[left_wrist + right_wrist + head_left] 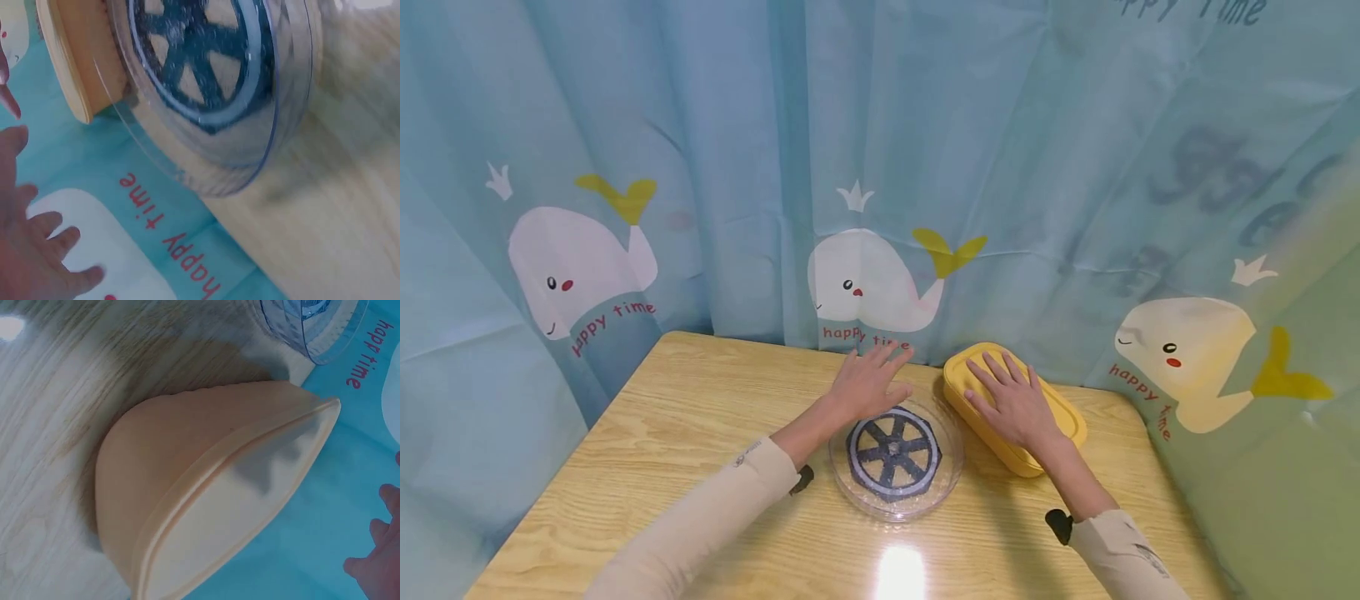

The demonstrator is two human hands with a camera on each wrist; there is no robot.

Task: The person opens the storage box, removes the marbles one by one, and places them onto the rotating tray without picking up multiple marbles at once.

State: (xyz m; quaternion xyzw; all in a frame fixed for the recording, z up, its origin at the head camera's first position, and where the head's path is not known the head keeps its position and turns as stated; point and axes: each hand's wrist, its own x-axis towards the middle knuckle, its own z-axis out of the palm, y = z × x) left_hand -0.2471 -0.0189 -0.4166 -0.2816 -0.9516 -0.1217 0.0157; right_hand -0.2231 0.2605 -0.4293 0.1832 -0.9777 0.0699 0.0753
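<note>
A clear round plastic container (951, 475) stands on the table with a dark, six-spoked wheel shape (893, 454) showing through it. My left hand (872, 382) hovers over its far edge, fingers spread and holding nothing; in the left wrist view the left hand (44, 250) appears apart from the container. To the right is a yellow lidded box (1060, 408), set at a slant. Above its lid is my right hand (1015, 404) with fingers spread. The right wrist view shows a gap between the right hand (381, 550) and the lid (231, 512), where a hand's shadow falls.
The wooden table (700, 433) ends at a blue curtain (737, 167) printed with whales and lettering, close behind the yellow box. A bright light reflection (901, 575) lies on the near part of the tabletop.
</note>
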